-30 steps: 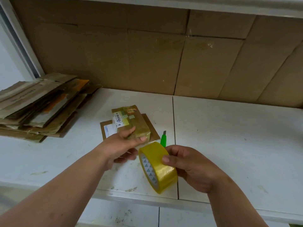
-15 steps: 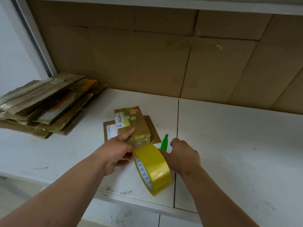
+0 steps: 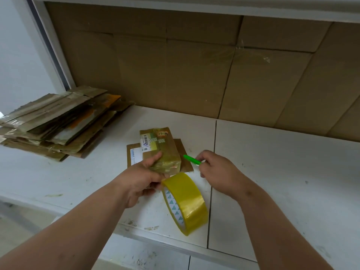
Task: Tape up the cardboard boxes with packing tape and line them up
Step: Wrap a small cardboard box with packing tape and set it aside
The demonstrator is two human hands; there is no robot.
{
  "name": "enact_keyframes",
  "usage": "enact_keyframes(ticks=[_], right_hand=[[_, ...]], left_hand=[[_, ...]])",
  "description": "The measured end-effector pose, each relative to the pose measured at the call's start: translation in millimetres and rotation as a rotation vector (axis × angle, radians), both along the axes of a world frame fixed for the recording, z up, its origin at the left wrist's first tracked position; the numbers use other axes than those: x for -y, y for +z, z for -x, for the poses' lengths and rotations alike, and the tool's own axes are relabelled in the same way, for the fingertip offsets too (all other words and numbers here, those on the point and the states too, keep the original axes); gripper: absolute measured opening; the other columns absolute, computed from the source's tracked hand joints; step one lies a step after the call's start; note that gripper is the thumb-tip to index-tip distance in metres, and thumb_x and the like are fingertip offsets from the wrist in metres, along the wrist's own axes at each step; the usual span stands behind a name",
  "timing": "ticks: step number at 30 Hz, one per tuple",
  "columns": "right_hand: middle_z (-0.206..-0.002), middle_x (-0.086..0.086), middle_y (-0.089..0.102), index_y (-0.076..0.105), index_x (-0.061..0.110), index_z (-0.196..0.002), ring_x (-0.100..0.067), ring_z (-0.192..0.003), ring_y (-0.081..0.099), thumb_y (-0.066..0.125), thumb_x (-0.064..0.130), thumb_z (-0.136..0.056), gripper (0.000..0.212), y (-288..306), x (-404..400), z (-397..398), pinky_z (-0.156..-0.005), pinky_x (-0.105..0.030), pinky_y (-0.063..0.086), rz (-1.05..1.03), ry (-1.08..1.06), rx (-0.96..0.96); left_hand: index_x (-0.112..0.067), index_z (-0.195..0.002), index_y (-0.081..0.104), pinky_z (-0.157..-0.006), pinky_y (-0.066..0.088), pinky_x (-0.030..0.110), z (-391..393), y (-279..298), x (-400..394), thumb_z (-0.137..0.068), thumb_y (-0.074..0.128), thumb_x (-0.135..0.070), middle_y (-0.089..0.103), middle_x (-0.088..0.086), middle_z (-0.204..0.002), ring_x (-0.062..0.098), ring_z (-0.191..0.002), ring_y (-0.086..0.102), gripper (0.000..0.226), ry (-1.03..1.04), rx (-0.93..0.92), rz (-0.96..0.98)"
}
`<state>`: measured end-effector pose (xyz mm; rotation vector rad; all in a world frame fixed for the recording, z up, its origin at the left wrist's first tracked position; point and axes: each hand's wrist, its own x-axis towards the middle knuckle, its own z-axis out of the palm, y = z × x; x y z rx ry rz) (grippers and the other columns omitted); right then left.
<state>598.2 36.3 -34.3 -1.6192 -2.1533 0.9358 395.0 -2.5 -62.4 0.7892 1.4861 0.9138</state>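
A small cardboard box with labels and glossy tape lies on a flat piece of cardboard on the white table. My left hand grips the box's near end, thumb on top. A yellow roll of packing tape stands on edge right against that hand and the box's near end; whether its strip is stuck to the box I cannot tell. My right hand pinches a green cutter, its tip pointing at the box's right side.
A stack of flattened cardboard boxes lies at the table's left rear. Large cardboard sheets cover the wall behind. The table's front edge runs just below the tape roll. A seam splits the tabletop.
My right hand let go of the tape roll, reached to the green cutter and picked it up. The roll now stands by my left hand, which stays on the box.
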Motion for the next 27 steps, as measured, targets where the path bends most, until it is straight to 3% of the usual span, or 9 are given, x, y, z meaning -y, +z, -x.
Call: enact_keyframes(ticks=[5, 9, 14, 21, 27], right_hand=[[-0.078, 0.014, 0.054, 0.063, 0.031, -0.116, -0.002, -0.067, 0.047, 0.043, 0.031, -0.103, 0.023, 16.3, -0.7, 11.3, -0.058, -0.021, 0.033, -0.022, 0.2, 0.05], [-0.083, 0.019, 0.055, 0.068, 0.029, -0.116, 0.001, -0.073, 0.049, 0.049, 0.03, -0.101, 0.024, 18.8, -3.3, 18.9, -0.062, -0.019, 0.034, -0.024, 0.22, 0.092], [-0.116, 0.006, 0.066, 0.068, 0.029, -0.12, -0.012, -0.105, 0.057, 0.051, 0.032, -0.1, 0.026, 21.5, -6.7, 29.8, -0.083, -0.026, 0.044, -0.06, 0.235, 0.21], [-0.116, 0.004, 0.066, 0.07, 0.029, -0.117, -0.018, -0.105, 0.059, 0.053, 0.031, -0.099, 0.025, 30.4, -9.6, 44.3, -0.091, -0.033, 0.05, -0.089, 0.295, 0.342], [-0.112, 0.005, 0.069, 0.073, 0.029, -0.11, -0.018, -0.102, 0.061, 0.055, 0.029, -0.097, 0.023, 30.9, -15.1, 46.4, -0.089, -0.033, 0.052, -0.116, 0.29, 0.394]], left_hand=[[-0.044, -0.14, 0.048, -0.076, 0.046, 0.031, -0.9, -0.7, 0.0, -0.085, 0.067, 0.006, 0.068, 0.006, -0.104, 0.019, -0.078, 0.055, 0.077, 0.024, 0.032, -0.015], [-0.042, -0.141, 0.047, -0.074, 0.046, 0.031, -0.3, -0.4, 1.1, -0.085, 0.067, 0.006, 0.068, 0.006, -0.102, 0.018, -0.075, 0.054, 0.077, 0.022, 0.045, -0.026], [-0.04, -0.143, 0.045, -0.077, 0.045, 0.033, 0.6, -2.1, 1.6, -0.085, 0.066, 0.007, 0.069, 0.007, -0.104, 0.02, -0.077, 0.053, 0.078, 0.02, 0.053, -0.036], [-0.035, -0.143, 0.047, -0.072, 0.045, 0.029, 0.4, -0.3, 0.6, -0.084, 0.063, 0.011, 0.067, 0.006, -0.11, 0.017, -0.077, 0.052, 0.077, 0.033, 0.06, -0.044], [-0.035, -0.143, 0.048, -0.073, 0.045, 0.029, 3.5, -2.0, -1.2, -0.084, 0.063, 0.011, 0.066, 0.004, -0.11, 0.017, -0.079, 0.053, 0.076, 0.024, 0.034, -0.043]])
